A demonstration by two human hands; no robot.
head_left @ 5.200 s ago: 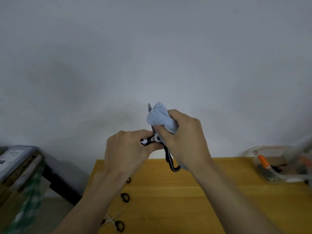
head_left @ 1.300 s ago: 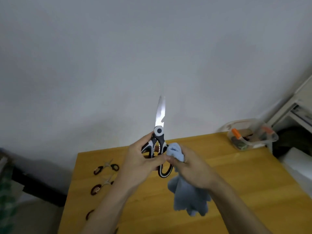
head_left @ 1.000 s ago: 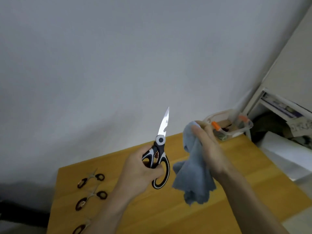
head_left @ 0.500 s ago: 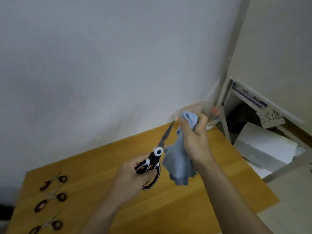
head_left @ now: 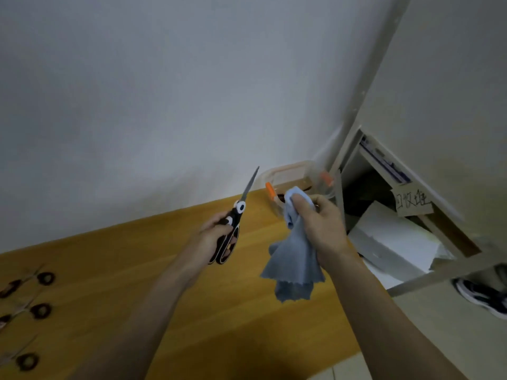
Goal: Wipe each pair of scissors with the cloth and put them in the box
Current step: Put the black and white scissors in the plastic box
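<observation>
Scissors (head_left: pixel 231 229), gripped by the handles in the left hand (head_left: pixel 214 234), point blade-first up-right toward the box (head_left: pixel 290 174). The right hand (head_left: pixel 319 223), nearer it, clutches the cloth (head_left: pixel 292 267).

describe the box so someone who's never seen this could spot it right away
Follow the wooden table to its far right corner, by the wall and shelf frame. The box sits there: clear plastic with orange clips, just beyond the right hand and its blue cloth. It is the table's only container.
</observation>
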